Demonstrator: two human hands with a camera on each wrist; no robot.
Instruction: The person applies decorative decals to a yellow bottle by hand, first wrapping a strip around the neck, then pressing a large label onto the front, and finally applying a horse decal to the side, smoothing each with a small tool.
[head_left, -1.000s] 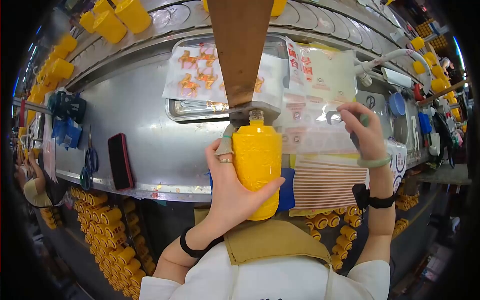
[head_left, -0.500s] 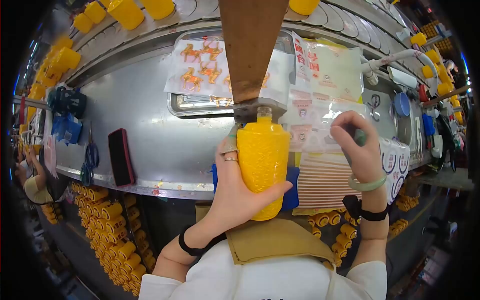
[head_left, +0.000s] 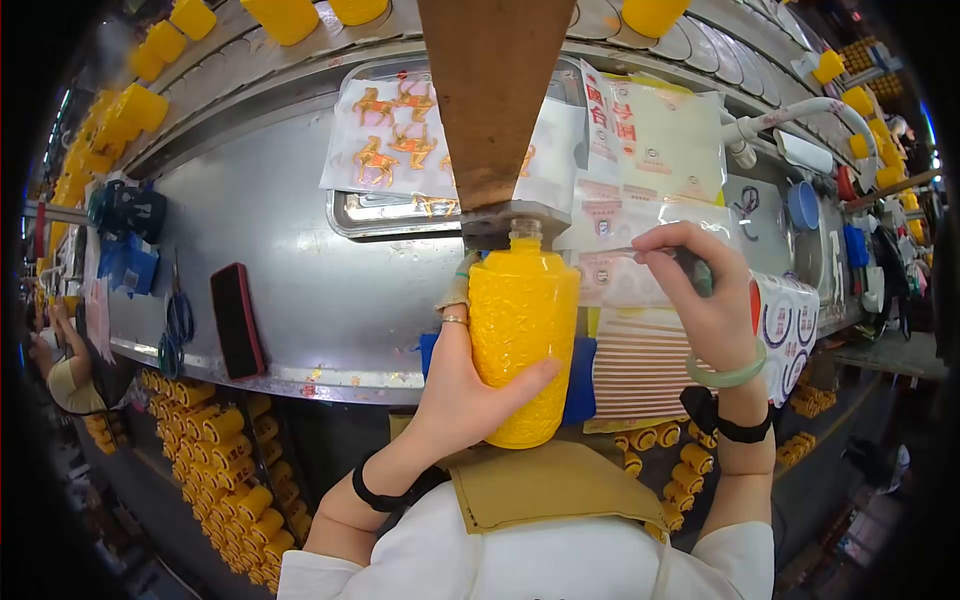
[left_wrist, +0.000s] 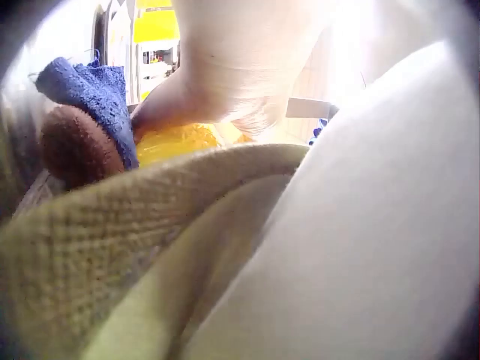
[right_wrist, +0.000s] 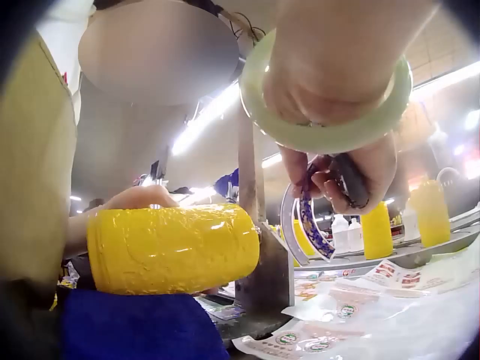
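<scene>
My left hand (head_left: 465, 400) grips a glossy yellow embossed bottle (head_left: 523, 345) from its left side, thumb across the front. A ring and a cloth finger cover are on that hand. The bottle's clear threaded neck (head_left: 525, 232) points away, at the metal end of a wooden post. To the right of the bottle, my right hand (head_left: 715, 315) pinches a thin curved strip (right_wrist: 315, 229) with a dark blue pattern on a pale edge. Curled in the same hand is a dark object (right_wrist: 349, 181), its kind unclear. A blue cloth (right_wrist: 142, 326) lies under the bottle.
A wooden post (head_left: 490, 100) rises in front of me. Behind it stands a metal tray (head_left: 350, 215) with sheets of orange-gold horse decals (head_left: 376, 160). Plastic decal sheets (head_left: 660, 150) lie to the right; a phone (head_left: 236, 320) and scissors (head_left: 178, 325) to the left.
My right hand dipped toward me, then reached left toward the bottle's neck with the curved strip, which now shows nearly edge-on. My left hand keeps its grip on the bottle.
</scene>
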